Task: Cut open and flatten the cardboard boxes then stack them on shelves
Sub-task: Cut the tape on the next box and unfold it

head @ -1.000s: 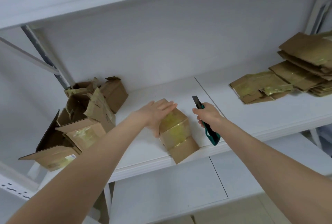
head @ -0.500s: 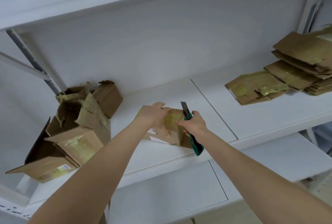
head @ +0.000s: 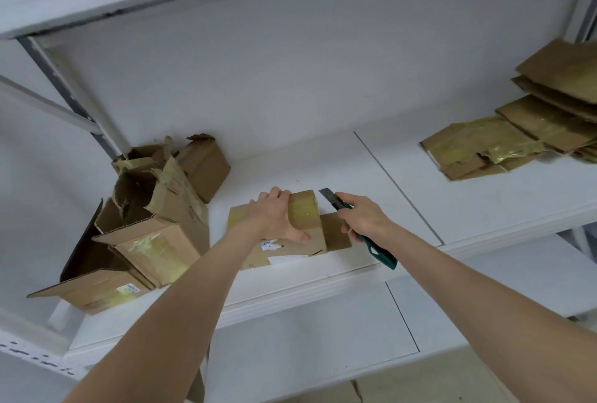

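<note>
The left hand [head: 278, 216] covers much of the box [head: 309, 209], so the top and the middle of its near face are hidden. A white label [head: 270, 245] on that face peeks out beside the wrist. It carries a small blue mark and dark print too small to read. The middle of the knife [head: 380, 251] is hidden inside the right hand [head: 364, 217], and only the bare blade and the green tail of the handle stick out. The stack of flattened cardboard [head: 504, 141] at the right is cut off by the edge of the view. A pale sticker [head: 128, 289] on the lowest carton of the pile of opened boxes [head: 155, 209] at the left is also unreadable.

Both bare forearms reach up and forward to the white shelf [head: 420, 202]. The left hand lies over the box with its fingers [head: 274, 195] held together and bent over the far top edge. The thumb is spread down onto the near face, so the hand grips the box. The right hand is curled tight around the knife handle, with the blade pointing up and away just beside the box's right end, where a flap juts out.

The box sits near the front edge of the shelf, between the pile and the stack, with yellowish tape across its top.
</note>
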`<action>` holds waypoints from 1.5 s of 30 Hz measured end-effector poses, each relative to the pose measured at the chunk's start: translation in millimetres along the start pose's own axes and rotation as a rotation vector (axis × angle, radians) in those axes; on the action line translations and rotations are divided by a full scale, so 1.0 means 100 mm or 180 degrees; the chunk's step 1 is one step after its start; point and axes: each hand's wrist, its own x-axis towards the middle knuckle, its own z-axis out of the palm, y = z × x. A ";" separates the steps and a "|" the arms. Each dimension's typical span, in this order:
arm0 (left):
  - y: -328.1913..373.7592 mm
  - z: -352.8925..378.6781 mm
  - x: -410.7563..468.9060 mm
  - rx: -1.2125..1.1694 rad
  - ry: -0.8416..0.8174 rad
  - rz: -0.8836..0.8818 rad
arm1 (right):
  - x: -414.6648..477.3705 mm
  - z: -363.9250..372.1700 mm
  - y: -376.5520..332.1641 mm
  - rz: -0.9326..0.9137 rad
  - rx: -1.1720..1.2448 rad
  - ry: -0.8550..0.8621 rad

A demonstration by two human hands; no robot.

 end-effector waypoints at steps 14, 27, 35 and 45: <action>0.06 0.04 -0.13 0.0191 0.0284 -0.0130 | -0.13 -0.04 -0.07 -0.0301 -0.0825 -0.0202; 0.08 0.06 -0.16 0.0218 0.0331 -0.0153 | -0.15 -0.03 -0.10 -0.0469 -0.1367 -0.0083; 0.08 0.08 -0.17 0.0273 0.0397 -0.0164 | -0.14 -0.06 -0.17 -0.0456 -0.1628 -0.0205; 0.09 0.08 -0.16 0.0195 0.0381 -0.0202 | -0.21 -0.08 -0.08 -0.0475 -0.1537 -0.0370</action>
